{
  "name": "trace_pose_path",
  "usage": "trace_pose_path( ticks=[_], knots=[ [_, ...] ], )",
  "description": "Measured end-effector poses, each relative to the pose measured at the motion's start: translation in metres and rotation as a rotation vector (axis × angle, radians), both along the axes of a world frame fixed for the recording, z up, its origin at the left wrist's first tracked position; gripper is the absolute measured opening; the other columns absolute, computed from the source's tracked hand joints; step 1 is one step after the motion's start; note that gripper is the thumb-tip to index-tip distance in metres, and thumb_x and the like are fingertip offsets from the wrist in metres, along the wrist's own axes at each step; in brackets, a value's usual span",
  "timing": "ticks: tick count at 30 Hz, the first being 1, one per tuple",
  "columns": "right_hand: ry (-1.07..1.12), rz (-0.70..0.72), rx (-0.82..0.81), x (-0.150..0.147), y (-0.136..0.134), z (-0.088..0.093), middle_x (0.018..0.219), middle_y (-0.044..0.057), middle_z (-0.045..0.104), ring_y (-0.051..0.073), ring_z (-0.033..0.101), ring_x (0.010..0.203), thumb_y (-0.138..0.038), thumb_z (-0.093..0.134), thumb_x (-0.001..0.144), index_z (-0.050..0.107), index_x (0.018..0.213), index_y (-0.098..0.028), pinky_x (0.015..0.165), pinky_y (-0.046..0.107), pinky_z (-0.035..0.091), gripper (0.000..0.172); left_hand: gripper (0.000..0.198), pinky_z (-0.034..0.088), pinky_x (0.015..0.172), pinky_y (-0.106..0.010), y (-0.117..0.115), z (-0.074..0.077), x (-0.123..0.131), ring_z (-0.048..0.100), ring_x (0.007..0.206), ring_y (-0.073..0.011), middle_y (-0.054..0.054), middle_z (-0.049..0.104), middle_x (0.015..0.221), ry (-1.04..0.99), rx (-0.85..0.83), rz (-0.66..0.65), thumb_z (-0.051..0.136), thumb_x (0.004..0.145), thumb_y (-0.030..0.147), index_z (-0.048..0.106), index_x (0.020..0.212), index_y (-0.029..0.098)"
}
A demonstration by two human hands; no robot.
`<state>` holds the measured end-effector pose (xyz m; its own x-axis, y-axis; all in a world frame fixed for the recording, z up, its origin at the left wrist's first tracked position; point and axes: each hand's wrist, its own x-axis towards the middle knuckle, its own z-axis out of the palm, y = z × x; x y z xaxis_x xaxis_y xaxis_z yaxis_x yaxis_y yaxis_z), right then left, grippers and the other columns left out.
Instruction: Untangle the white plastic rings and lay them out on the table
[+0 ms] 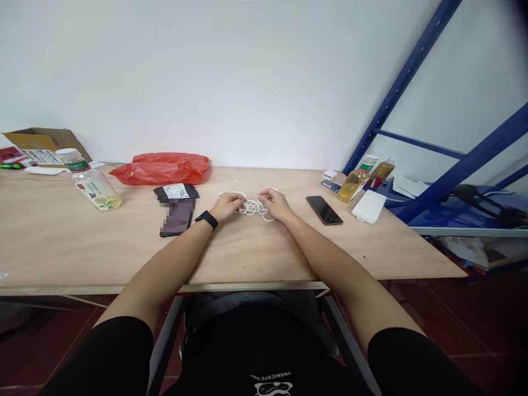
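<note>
A thin white cable [250, 209] lies in several loops on the wooden table [247, 250], between my two hands. My left hand [229, 204], below a black wristband, is closed with its fingertips pinching the cable at the left of the loops. At the right of the loops my right hand [275, 202] also pinches the cable, fingers closed. More of the white cable shows behind both hands. The ends of the cable are too small to make out.
Left of my hands lie a dark phone-like object [178, 217], a black packet [176, 191], a red plastic bag [165, 169] and a tilted bottle [93, 184]. On the right are a phone [324, 210], a white case [368, 206] and a bottle [355, 181].
</note>
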<state>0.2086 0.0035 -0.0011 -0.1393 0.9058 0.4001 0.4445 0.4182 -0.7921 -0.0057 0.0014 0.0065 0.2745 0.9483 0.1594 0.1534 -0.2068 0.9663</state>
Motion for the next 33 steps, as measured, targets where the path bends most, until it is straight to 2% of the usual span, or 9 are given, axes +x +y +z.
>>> trace_pose_path(
  ticks=[3, 9, 15, 23, 33],
  knots=[
    [0.011, 0.011, -0.015, -0.0003, 0.0023, -0.0022, 0.068, -0.002, 0.064, 0.011, 0.055, 0.057, -0.032, 0.061, 0.08, 0.069, 0.096, -0.018, 0.056, 0.023, 0.043, 0.023, 0.018, 0.044, 0.049, -0.019, -0.0001, 0.001, -0.0001, 0.056, 0.052, -0.0103, -0.003, 0.066, 0.061, 0.038, 0.035, 0.015, 0.054, 0.067, 0.022, 0.067, 0.074, 0.011],
    [0.118, 0.013, -0.057, -0.0013, 0.0073, -0.0076, 0.072, 0.0, 0.066, 0.011, 0.057, 0.059, -0.032, 0.066, 0.073, 0.066, 0.085, -0.018, 0.054, 0.022, 0.045, 0.018, 0.017, 0.047, 0.053, -0.021, -0.0004, 0.0039, -0.0008, 0.059, 0.053, -0.0116, -0.003, 0.066, 0.059, 0.06, 0.063, 0.033, 0.05, 0.064, 0.018, 0.066, 0.068, 0.012],
    [0.145, 0.003, -0.032, -0.0006, 0.0091, -0.0077, 0.068, -0.001, 0.063, 0.011, 0.054, 0.059, -0.029, 0.064, 0.069, 0.063, 0.077, -0.018, 0.053, 0.022, 0.043, 0.014, 0.017, 0.044, 0.052, -0.02, -0.0007, 0.0026, 0.0004, 0.056, 0.052, -0.0108, -0.002, 0.064, 0.057, 0.092, 0.127, 0.065, 0.049, 0.063, 0.019, 0.064, 0.065, 0.012],
    [0.074, 0.004, -0.007, 0.0004, 0.0076, -0.0079, 0.07, 0.001, 0.066, 0.012, 0.056, 0.061, -0.028, 0.06, 0.072, 0.071, 0.083, -0.017, 0.055, 0.022, 0.043, 0.019, 0.02, 0.04, 0.053, -0.021, -0.0049, 0.0014, 0.0063, 0.055, 0.056, -0.012, -0.002, 0.065, 0.06, 0.239, 0.248, 0.071, 0.047, 0.067, 0.021, 0.065, 0.064, 0.013],
    [-0.027, -0.039, 0.048, 0.0034, 0.0092, -0.0094, 0.065, 0.001, 0.065, 0.012, 0.055, 0.058, -0.024, 0.056, 0.075, 0.077, 0.092, -0.018, 0.058, 0.024, 0.045, 0.028, 0.023, 0.044, 0.06, -0.024, 0.0013, -0.0022, 0.0008, 0.057, 0.06, -0.0139, -0.002, 0.065, 0.062, 0.298, 0.325, 0.127, 0.043, 0.071, 0.018, 0.064, 0.063, 0.015]
  ],
)
